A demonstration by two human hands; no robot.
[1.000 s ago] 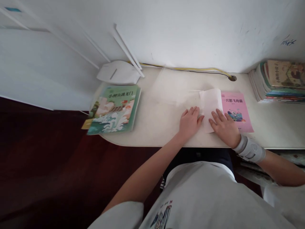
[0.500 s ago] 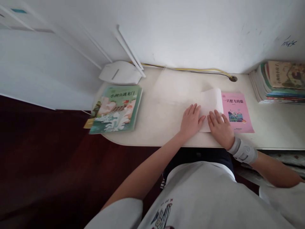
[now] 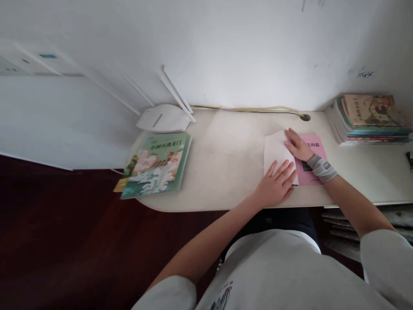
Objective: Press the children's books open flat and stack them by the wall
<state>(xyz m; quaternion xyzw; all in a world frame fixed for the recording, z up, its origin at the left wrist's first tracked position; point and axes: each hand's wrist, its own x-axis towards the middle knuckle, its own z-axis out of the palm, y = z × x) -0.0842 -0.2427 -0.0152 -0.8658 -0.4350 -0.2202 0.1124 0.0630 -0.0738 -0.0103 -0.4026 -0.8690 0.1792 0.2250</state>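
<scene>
A pink book [image 3: 314,149] lies on the white desk [image 3: 222,172], its left part covered by a folded white paper flap [image 3: 275,148]. My left hand [image 3: 275,185] rests flat on the lower part of the white paper, fingers spread. Higher up, my right hand [image 3: 298,145] lies along the paper's right edge where it meets the pink cover, fingers stretched out. A grey band wraps my right wrist. My right hand and wrist hide part of the pink cover and its picture.
At the left, a green picture book [image 3: 158,163] overlaps the desk edge on top of a yellowish one. A white router [image 3: 164,118] with antennas stands behind it. Cables run along the wall to a hole [image 3: 305,117]. A stack of books [image 3: 369,120] is at the back right.
My right hand has slid up along the paper's edge, away from me. My left hand has moved right and nearer to me. The paper flap lies flatter, and the camera view has tilted up.
</scene>
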